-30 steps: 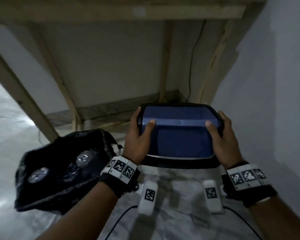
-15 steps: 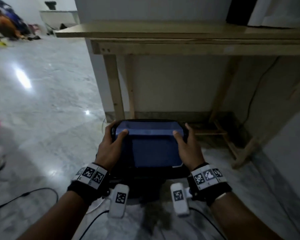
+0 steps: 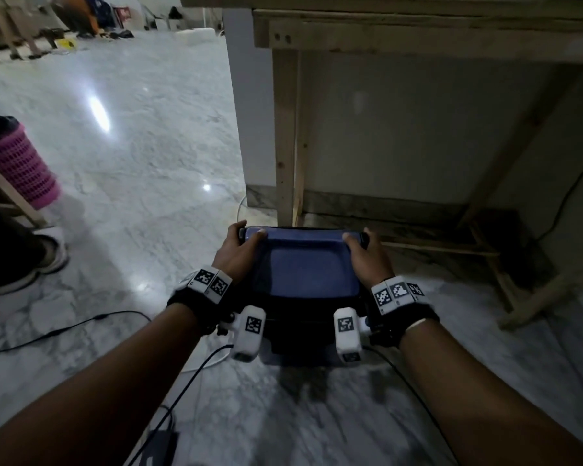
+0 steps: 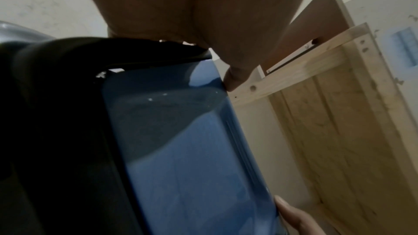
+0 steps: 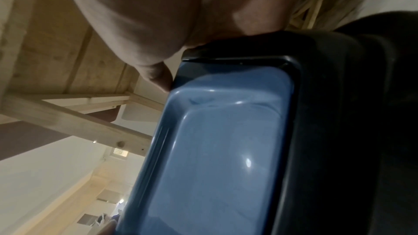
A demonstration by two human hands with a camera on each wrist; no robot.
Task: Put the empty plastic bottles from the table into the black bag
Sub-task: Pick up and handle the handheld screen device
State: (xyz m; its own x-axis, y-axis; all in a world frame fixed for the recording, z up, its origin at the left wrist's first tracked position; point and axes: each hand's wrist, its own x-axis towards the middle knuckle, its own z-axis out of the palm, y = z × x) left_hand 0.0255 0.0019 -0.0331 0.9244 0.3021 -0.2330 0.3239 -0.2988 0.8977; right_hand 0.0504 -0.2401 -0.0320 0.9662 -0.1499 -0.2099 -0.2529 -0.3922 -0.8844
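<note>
A rectangular blue plastic bin with a black rim point(image 3: 302, 267) is held in both hands above the grey marble floor point(image 3: 142, 169). The left hand point(image 3: 238, 253) is clamped on the left side of the bin, with the thumb laid over the far blue edge and the fingers curled round the black rim. The right hand point(image 3: 364, 255) is clamped in the same way on the right side. In the left wrist view the blue inner wall of the bin point(image 4: 192, 158) is seen close, with the left hand point(image 4: 196, 10) above it and a fingertip of the other hand at the lower edge. In the right wrist view the bin point(image 5: 217, 149) fills the lower part and the right hand point(image 5: 147, 15) is pressed on its black rim.

The light wooden counter point(image 3: 418, 31) stands at the far side, just behind the bin, and its leg point(image 3: 285, 136) is seen near the left hand. A round pink plastic basket with holes point(image 3: 21, 163) stands at the far left on the floor. Black cables point(image 3: 64, 329) lie on the floor at the near left. The black bag and the empty plastic bottles are not seen in any view, so their place cannot be told.
</note>
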